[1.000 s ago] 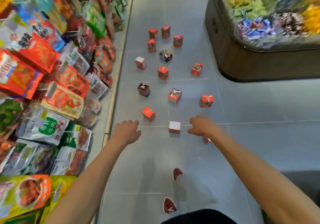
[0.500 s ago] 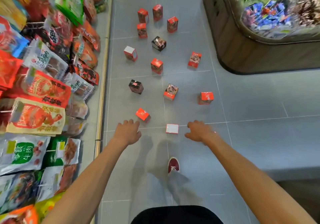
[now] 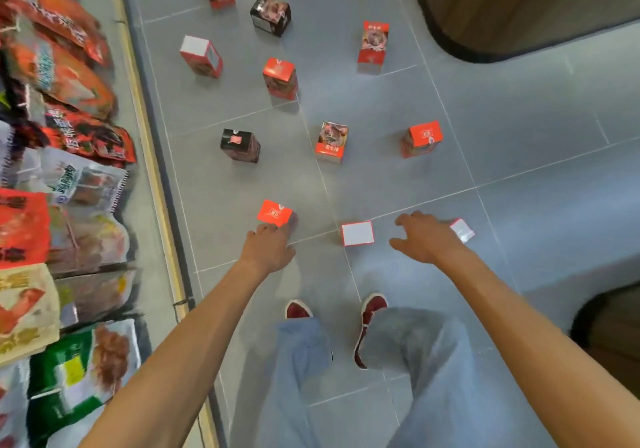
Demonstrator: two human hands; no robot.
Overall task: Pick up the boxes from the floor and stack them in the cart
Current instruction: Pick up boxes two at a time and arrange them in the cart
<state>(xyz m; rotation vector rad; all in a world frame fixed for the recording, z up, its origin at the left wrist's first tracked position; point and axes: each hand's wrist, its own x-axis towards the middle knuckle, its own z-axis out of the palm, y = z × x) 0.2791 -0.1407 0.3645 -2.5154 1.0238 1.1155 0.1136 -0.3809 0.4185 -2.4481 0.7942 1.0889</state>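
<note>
You have twelve boxes (image 3: 331, 142) on the floor (image 3: 519, 205), two black; your left hand (image 3: 268, 248) and right hand (image 3: 424, 239) are empty, fingers loose.

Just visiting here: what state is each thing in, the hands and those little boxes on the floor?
left hand, open, empty, fingertips by the red-topped box.
right hand, open, fingers spread, empty.
red-topped box, on the floor, not lifted.
white-topped box, on the floor between the hands, untouched.
half-hidden box, on the floor behind the right hand.
black box, standing on the floor farther off.
</note>
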